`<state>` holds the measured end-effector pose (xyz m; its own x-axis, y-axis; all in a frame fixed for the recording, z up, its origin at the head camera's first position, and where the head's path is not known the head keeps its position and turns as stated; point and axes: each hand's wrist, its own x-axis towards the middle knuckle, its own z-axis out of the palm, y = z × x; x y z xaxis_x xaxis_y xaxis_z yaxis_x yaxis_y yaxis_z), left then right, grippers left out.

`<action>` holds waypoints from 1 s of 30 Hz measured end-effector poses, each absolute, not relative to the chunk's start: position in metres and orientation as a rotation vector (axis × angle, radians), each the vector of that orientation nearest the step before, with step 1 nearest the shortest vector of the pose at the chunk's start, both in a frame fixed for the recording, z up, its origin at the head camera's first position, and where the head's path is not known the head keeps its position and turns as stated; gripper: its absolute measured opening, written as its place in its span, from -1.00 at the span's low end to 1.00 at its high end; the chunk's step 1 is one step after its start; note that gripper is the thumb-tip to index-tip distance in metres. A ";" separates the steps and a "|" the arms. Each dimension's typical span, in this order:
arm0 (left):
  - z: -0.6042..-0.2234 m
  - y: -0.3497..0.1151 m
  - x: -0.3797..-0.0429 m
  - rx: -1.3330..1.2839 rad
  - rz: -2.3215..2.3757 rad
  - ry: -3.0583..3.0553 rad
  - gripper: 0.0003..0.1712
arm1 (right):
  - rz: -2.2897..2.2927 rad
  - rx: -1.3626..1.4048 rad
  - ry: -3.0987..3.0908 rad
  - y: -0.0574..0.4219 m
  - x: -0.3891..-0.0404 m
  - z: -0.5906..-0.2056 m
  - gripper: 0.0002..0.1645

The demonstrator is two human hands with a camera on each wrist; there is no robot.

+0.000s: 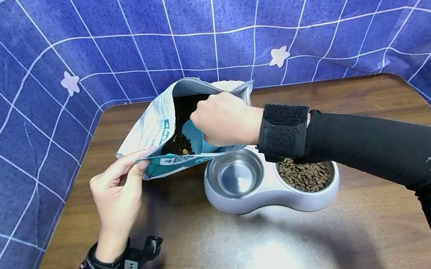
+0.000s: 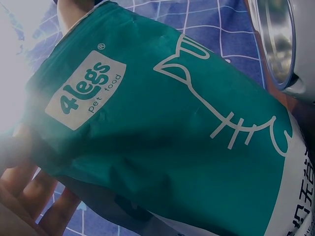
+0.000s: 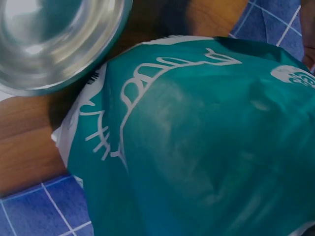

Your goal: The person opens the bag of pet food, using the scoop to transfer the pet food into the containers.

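Observation:
A teal and white pet food bag (image 1: 150, 131) gapes at the top, and dark kibble (image 1: 179, 145) shows inside. My left hand (image 1: 115, 190) pinches the bag's near left rim between thumb and fingers. Over the bag's mouth, my right hand (image 1: 223, 121) is curled in a fist around a blue scoop (image 1: 195, 137), whose handle the hand hides. The scoop's cup sits inside the bag against the kibble. In the left wrist view the bag's teal front (image 2: 162, 123) bears a logo and a white line drawing; fingers (image 2: 42, 194) of my left hand lie at its edge.
A white double feeder (image 1: 267, 197) stands just in front of the bag on the wooden table (image 1: 203, 261). Its left steel bowl (image 1: 236, 175) is bare; brown kibble (image 1: 307, 176) fills the right one, partly under my right forearm. Blue gridded cloth (image 1: 194, 13) hangs behind.

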<state>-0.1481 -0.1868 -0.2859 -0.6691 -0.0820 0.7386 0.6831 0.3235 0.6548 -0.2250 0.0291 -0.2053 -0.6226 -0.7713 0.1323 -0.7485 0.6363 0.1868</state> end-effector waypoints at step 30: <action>-0.290 -0.183 -0.148 -0.508 -1.431 -1.887 -0.86 | 0.296 1.216 -2.965 0.043 -0.241 -0.221 -0.45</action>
